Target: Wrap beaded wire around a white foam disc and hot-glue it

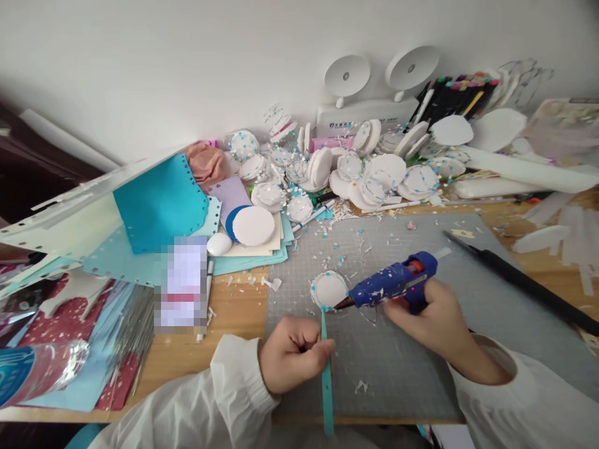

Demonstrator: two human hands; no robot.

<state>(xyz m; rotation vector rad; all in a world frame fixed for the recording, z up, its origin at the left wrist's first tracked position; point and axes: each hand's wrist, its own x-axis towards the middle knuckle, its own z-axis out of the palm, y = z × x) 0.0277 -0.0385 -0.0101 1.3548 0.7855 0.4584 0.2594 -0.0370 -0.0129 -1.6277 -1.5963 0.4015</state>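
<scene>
My right hand (428, 324) is closed round the handle of a blue glue gun (393, 279), whose dark nozzle points left and down at the rim of a round white disc (330, 291). Small blue bits dot the edge of that disc, which lies on a grey cutting mat (402, 380). Between thumb and fingers, my left hand (297, 352) pinches a teal strip (327, 393). The strip's upper end meets the disc's lower edge, close to the nozzle; its lower end hangs past the table's front edge.
Many white discs (386, 169) pile up along the wall before a twin-headed white lamp (347, 75). A black pen-like tool (524, 280) lies on the right of the mat. Coloured sheets (159, 206), a blurred-out panel (182, 280) and a plastic bottle (42, 371) occupy the left.
</scene>
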